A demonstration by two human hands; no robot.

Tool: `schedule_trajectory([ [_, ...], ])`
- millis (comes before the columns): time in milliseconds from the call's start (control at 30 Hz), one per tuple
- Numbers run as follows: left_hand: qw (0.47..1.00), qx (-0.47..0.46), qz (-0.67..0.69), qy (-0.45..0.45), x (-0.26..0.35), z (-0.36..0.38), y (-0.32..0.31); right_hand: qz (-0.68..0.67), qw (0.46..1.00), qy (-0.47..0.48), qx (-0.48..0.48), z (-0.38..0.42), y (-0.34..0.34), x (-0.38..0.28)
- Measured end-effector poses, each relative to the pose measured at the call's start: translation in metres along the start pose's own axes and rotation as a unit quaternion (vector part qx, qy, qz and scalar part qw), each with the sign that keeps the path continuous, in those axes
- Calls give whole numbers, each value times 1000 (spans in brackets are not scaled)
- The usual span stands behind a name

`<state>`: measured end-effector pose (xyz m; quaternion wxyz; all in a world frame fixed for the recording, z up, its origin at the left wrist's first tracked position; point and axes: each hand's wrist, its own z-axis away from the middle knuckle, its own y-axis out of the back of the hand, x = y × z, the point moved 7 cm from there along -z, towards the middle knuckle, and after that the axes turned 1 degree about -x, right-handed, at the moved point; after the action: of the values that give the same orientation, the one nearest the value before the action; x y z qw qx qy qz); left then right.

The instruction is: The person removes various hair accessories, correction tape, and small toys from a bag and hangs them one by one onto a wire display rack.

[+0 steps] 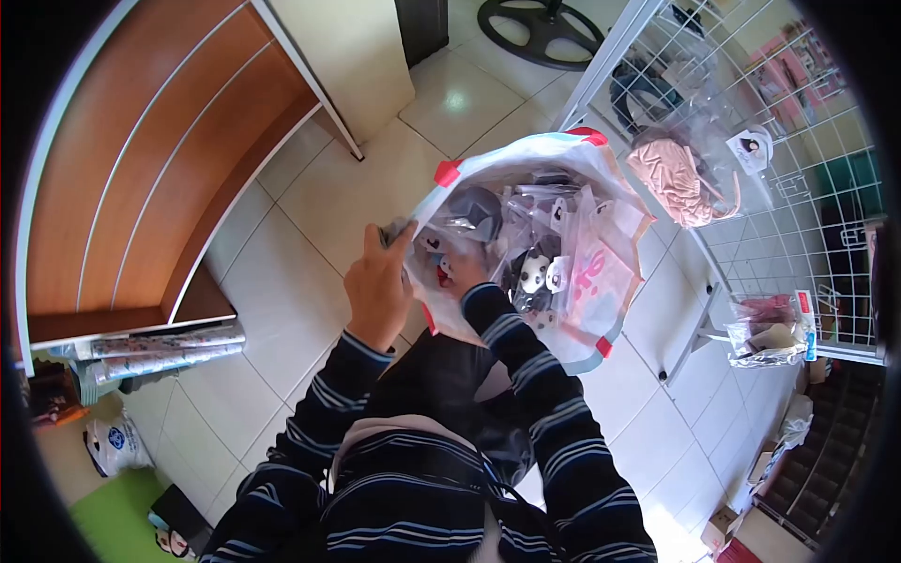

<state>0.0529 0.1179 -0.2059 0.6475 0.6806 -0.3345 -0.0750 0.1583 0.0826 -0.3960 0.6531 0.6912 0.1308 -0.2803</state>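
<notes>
A large white bag (615, 281) with red corner tabs and pink lettering stands wide-mouthed in front of me. Its left rim is gripped by my left hand (378, 286), with the fingers closed around the edge. My right hand (463, 272) reaches down inside, near the left wall; its fingers are blurred and partly hidden among the contents. Clear plastic packets fill the bag, several with small panda-like header cards. One packet holds a black-and-white spotted item (535, 270). A dark grey packaged item (476, 211) lies toward the back left.
A wooden shelf unit (141, 169) stands on the left, with wrapped rolls (169, 340) below it. On the right, a white wire grid rack (788, 216) carries a pink packaged item (671, 178). A black round base (542, 33) sits on the tiled floor (310, 206) at the back.
</notes>
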Motion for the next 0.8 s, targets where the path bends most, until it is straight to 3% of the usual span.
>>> schedule_trajectory([
  [67,999,-24,35,0,-2,5,-2,-173,965,31,196,8,61,14],
  [133,998,-31,49,-1,-2,7,-2,-125,952,-79,266,24,113,25],
  [167,998,-31,62,-5,-1,9,-3,-125,953,-87,261,29,123,21],
  [233,996,-38,77,-4,1,10,-6,62,954,-151,250,33,137,18],
  [267,995,-39,90,-6,1,9,-6,61,954,-153,250,31,128,21],
  [333,995,-40,93,-13,4,7,-7,-15,999,-27,38,15,62,12],
  [367,994,-36,99,-20,5,6,-6,-17,999,-27,37,15,49,13],
  [433,995,-36,96,-18,6,5,-5,175,981,26,-76,18,8,12],
  [467,995,-37,96,-18,6,4,-6,174,981,27,-75,17,-14,26],
  [500,995,-36,96,-19,5,3,-6,180,983,6,39,16,-27,45],
  [600,993,-35,109,-13,0,2,-7,-38,984,-140,105,14,-15,89],
  [633,994,-33,108,-11,0,-1,-5,79,985,-74,132,19,9,88],
  [700,994,-31,107,-9,-2,-4,-5,24,976,-106,191,27,97,80],
  [733,993,-27,115,-8,-3,-5,-5,-25,960,-191,201,37,121,93],
  [800,992,-25,127,-9,-3,-4,-5,-142,927,-244,248,56,152,119],
])
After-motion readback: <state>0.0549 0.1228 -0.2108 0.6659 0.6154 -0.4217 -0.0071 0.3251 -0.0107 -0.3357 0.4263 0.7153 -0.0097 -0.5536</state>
